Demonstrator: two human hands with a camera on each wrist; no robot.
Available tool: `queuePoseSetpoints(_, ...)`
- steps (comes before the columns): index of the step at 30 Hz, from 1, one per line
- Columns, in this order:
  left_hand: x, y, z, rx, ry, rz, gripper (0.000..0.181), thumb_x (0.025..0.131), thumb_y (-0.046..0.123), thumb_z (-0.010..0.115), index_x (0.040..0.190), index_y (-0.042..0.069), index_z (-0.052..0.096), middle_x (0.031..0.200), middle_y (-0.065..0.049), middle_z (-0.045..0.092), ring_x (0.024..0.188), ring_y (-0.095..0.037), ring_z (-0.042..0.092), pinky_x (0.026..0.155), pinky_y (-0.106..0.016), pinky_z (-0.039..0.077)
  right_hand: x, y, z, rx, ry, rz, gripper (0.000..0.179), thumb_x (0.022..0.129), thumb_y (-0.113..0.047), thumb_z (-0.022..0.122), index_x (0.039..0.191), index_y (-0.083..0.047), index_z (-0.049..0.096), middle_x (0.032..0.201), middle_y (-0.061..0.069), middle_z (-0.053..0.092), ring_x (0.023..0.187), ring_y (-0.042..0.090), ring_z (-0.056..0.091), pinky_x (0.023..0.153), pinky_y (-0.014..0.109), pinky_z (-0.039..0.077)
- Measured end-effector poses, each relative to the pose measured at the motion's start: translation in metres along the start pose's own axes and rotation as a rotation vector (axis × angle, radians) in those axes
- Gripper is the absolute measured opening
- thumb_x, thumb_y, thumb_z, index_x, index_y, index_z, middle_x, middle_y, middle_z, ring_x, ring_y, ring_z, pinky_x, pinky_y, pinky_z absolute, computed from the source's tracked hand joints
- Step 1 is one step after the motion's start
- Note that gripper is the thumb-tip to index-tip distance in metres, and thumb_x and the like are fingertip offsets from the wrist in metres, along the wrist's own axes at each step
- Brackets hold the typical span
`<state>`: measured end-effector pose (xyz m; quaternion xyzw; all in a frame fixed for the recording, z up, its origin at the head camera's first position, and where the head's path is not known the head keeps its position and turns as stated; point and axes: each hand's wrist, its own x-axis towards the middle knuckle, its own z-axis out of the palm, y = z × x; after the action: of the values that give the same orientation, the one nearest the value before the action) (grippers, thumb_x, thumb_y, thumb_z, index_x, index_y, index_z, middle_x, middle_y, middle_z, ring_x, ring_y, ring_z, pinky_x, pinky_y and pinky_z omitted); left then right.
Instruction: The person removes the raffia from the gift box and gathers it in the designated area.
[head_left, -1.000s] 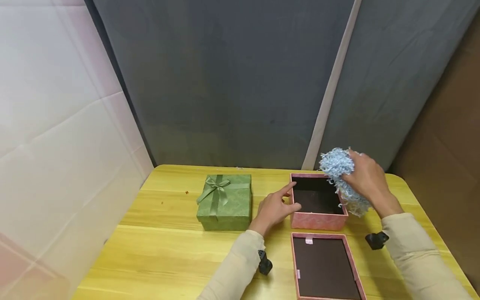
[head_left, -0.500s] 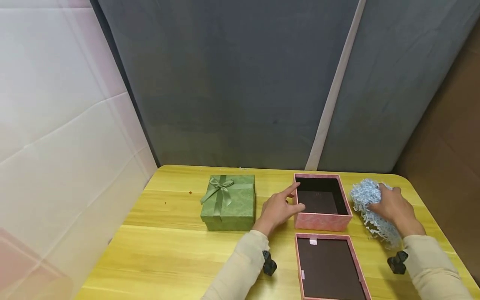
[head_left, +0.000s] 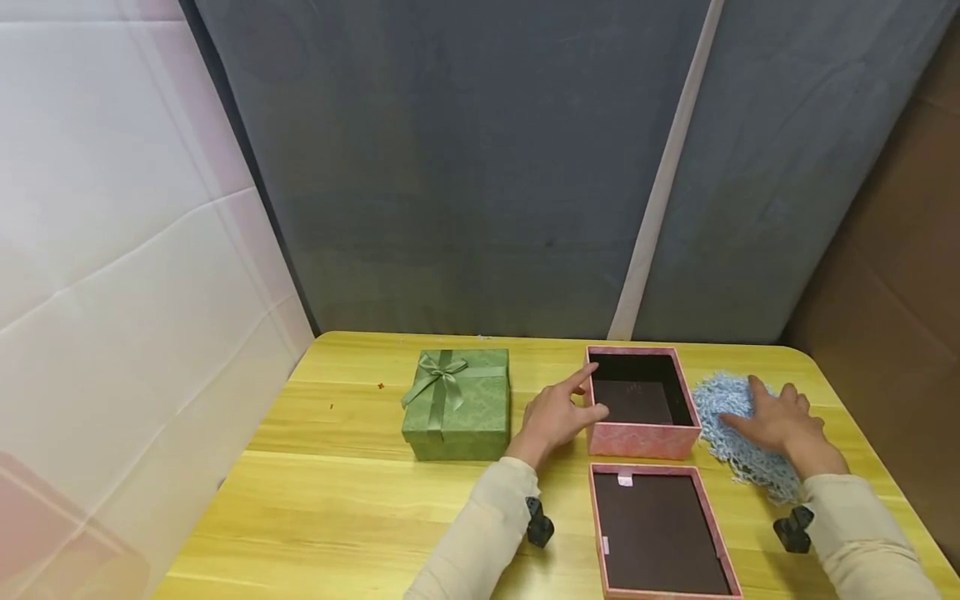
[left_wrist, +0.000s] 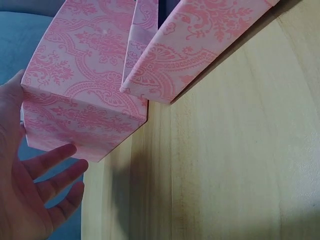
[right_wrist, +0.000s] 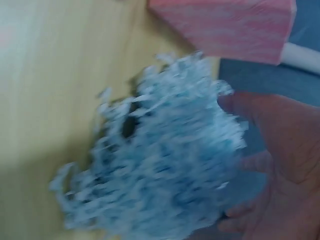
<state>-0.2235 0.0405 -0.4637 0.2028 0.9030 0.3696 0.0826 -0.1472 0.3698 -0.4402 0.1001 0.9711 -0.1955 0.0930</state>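
Observation:
Blue shredded paper [head_left: 716,408] lies in a loose heap on the table, right of the open pink box [head_left: 641,442]. Over the heap my right hand [head_left: 783,427] has its fingers spread and partly covers it. In the right wrist view the thumb and fingers are at the edge of the shredded paper [right_wrist: 170,160]. At the left wall of the pink box, my left hand [head_left: 553,418] touches the rim with thumb and index finger extended. The dark inside of the box holds nothing. Seen from the left wrist, the remaining fingers hang loose beside the patterned box [left_wrist: 85,75].
The pink lid [head_left: 667,533] lies upside down in front of the box, its dark inside facing up. Left of my left hand stands a closed green gift box [head_left: 476,408] with a ribbon bow. A grey curtain [head_left: 465,167] hangs behind the table.
My right hand has carried the blue shredded paper rightward from above the pink box's edge, set it on the table and loosened its fingers. The left hand has stayed at the box.

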Motion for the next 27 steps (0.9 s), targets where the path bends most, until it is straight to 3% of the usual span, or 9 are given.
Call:
queuePoseSetpoints(4,-0.001,-0.004,-0.008,-0.021,0.019,-0.036,0.074,0.091,0.046,0.071,0.159,0.041,0.041,0.132,-0.002,0.069,0.09,-0.018,0.06,0.074,-0.032,0.048,0.008,-0.034,-0.008,0.031,0.182,-0.074,0.083,0.097,-0.032,0.062,0.15,0.019,0.023,0.145,0.056,0.002,0.134,0.074,0.006,0.097,0.087,0.018)
queuePoseSetpoints(7,0.0,-0.001,-0.016,0.029,0.057,-0.018,0.073,0.094,0.047,0.071,0.16,0.039,0.04,0.137,-0.004,0.067,0.102,-0.021,0.066,0.083,-0.035,0.053,0.015,-0.068,-0.018,0.084,0.293,-0.158,0.076,0.096,-0.026,0.061,0.149,0.017,0.029,0.152,0.053,0.0,0.139,0.071,0.004,0.102,0.085,0.015)
queuePoseSetpoints(11,-0.002,0.013,-0.029,0.073,0.133,0.054,0.066,0.1,0.051,0.063,0.16,0.031,0.042,0.14,-0.007,0.065,0.116,-0.024,0.067,0.091,-0.037,0.056,0.02,-0.113,-0.029,0.141,0.398,-0.281,0.066,0.096,-0.023,0.063,0.146,0.012,0.038,0.156,0.047,0.008,0.141,0.067,0.013,0.105,0.081,0.019)
queuePoseSetpoints(16,-0.019,0.025,-0.058,-0.003,0.227,0.122,0.042,0.105,0.036,0.06,0.141,0.016,0.065,0.123,-0.009,0.072,0.104,-0.025,0.071,0.08,-0.032,0.057,0.016,-0.161,-0.028,0.212,0.468,-0.384,0.056,0.097,-0.02,0.063,0.144,0.006,0.047,0.157,0.041,0.021,0.139,0.062,0.027,0.107,0.077,0.027)
queuePoseSetpoints(19,-0.032,0.019,-0.084,-0.005,0.295,0.111,0.032,0.103,0.028,0.063,0.13,0.012,0.071,0.118,-0.009,0.073,0.104,-0.026,0.07,0.08,-0.035,0.056,0.012,-0.185,-0.021,0.271,0.435,-0.415,0.054,0.099,-0.022,0.062,0.145,0.003,0.049,0.155,0.036,0.028,0.139,0.056,0.033,0.107,0.075,0.031)
queuePoseSetpoints(22,-0.039,0.003,-0.111,0.011,0.39,0.062,0.032,0.102,0.025,0.065,0.128,0.009,0.071,0.122,-0.012,0.071,0.11,-0.029,0.067,0.087,-0.043,0.055,0.011,-0.208,-0.012,0.345,0.338,-0.438,0.055,0.102,-0.024,0.059,0.149,0.0,0.046,0.151,0.032,0.036,0.133,0.051,0.043,0.105,0.07,0.038)
queuePoseSetpoints(25,-0.043,-0.022,-0.134,0.024,0.49,-0.031,0.038,0.1,0.023,0.066,0.132,0.002,0.068,0.128,-0.019,0.067,0.119,-0.037,0.061,0.1,-0.051,0.048,0.017,-0.226,0.003,0.426,0.196,-0.433,0.058,0.104,-0.026,0.058,0.152,0.001,0.042,0.148,0.03,0.043,0.129,0.048,0.051,0.103,0.064,0.044)
queuePoseSetpoints(27,-0.046,-0.04,-0.143,-0.016,0.511,-0.138,0.046,0.1,0.024,0.065,0.137,-0.002,0.062,0.136,-0.024,0.061,0.127,-0.041,0.055,0.107,-0.054,0.043,0.022,-0.236,0.016,0.468,0.095,-0.403,0.06,0.104,-0.026,0.058,0.154,0.003,0.039,0.146,0.03,0.048,0.13,0.046,0.052,0.102,0.059,0.047)
